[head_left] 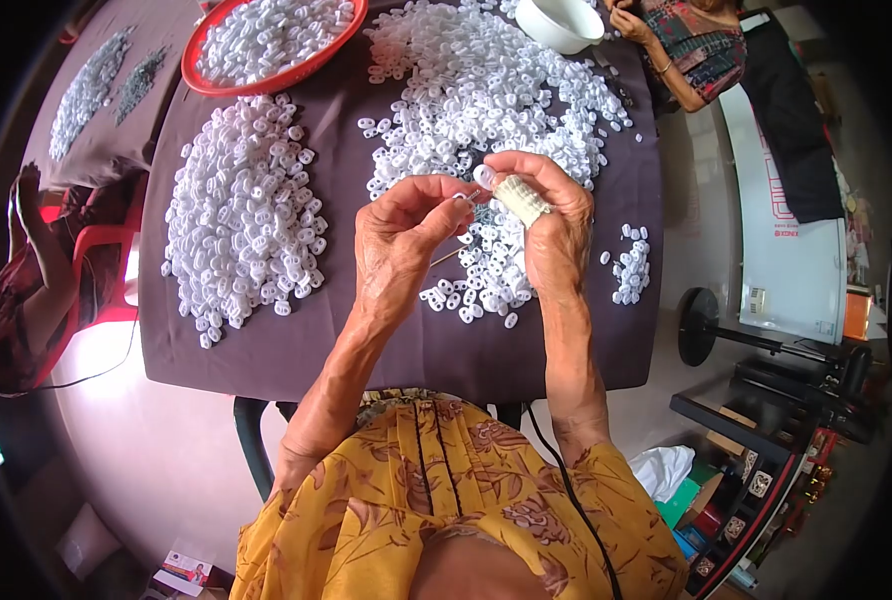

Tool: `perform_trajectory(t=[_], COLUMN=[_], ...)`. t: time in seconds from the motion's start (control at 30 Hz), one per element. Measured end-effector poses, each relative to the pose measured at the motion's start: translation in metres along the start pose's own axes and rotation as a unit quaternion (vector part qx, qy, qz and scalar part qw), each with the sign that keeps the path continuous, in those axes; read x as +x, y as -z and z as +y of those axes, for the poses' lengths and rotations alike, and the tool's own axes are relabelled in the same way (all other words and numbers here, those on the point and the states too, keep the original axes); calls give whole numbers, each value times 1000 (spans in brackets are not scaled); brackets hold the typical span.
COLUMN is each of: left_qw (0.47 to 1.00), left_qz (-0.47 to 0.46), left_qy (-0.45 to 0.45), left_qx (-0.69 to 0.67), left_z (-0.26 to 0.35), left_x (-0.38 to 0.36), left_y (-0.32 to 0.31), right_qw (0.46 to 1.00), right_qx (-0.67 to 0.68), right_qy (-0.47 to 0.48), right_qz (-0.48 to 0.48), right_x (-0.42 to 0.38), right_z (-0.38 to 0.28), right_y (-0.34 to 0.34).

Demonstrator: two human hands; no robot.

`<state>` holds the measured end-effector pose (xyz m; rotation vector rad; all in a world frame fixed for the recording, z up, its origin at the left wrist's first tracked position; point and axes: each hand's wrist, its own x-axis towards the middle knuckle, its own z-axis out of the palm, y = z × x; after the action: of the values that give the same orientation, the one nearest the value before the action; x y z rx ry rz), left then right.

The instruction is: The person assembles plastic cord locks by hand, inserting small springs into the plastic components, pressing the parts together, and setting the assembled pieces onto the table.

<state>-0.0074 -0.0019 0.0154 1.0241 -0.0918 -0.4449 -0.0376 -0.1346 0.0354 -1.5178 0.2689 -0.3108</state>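
Observation:
Above the table my right hand (558, 225) pinches a small white oval plastic piece (484, 176) at its fingertips. A cream ribbed wrap (522, 199) covers one of that hand's digits. My left hand (396, 235) is closed in a pinch close beside it, fingertips nearly meeting the white piece; a small thin, shiny bit shows there, too small to name. Below both hands lies a spread of similar white pieces with holes (496, 265), and a patch of small grey bits partly hidden by my fingers. A thin stick (448, 257) shows beside my left wrist.
A large heap of white pieces (466, 80) covers the far table, another (241, 220) lies left, a small one (631, 268) right. A red basin (271, 45) of pieces and a white bowl (560, 24) stand behind. Other people sit at far right (691, 50) and left (36, 270).

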Motion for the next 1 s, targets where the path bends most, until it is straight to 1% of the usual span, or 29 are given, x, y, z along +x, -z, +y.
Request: perform_trajectory(t=[0.07, 0.17, 0.3, 0.37, 0.6, 0.67, 0.9, 1.0], left_qw=[1000, 1000, 1000, 1000, 1000, 1000, 999, 999], left_qz=[-15, -6, -3, 6, 7, 10, 12, 17], left_qy=[-7, -14, -19, -14, -16, -18, -20, -10], left_qx=[4, 7, 12, 12, 15, 21, 29, 27], left_z=[-1, 1, 1, 2, 2, 0, -2, -3], left_x=[0, 0, -2, -2, -2, -2, -1, -1], left_y=[1, 0, 0, -1, 0, 0, 0, 0], right_qw=[1000, 998, 998, 997, 996, 994, 994, 990], right_qx=[-18, -55, -33, -59, -69, -72, -86, -113], right_qy=[15, 38, 44, 48, 54, 78, 66, 87], right_qz=[-6, -6, -8, -14, -17, -18, -5, 0], right_x=[-1, -3, -5, -5, -6, -7, -8, -8], right_z=[-1, -4, -4, -5, -4, -4, -3, -1], right_y=[-1, -4, -5, -5, -6, -6, -7, -8])
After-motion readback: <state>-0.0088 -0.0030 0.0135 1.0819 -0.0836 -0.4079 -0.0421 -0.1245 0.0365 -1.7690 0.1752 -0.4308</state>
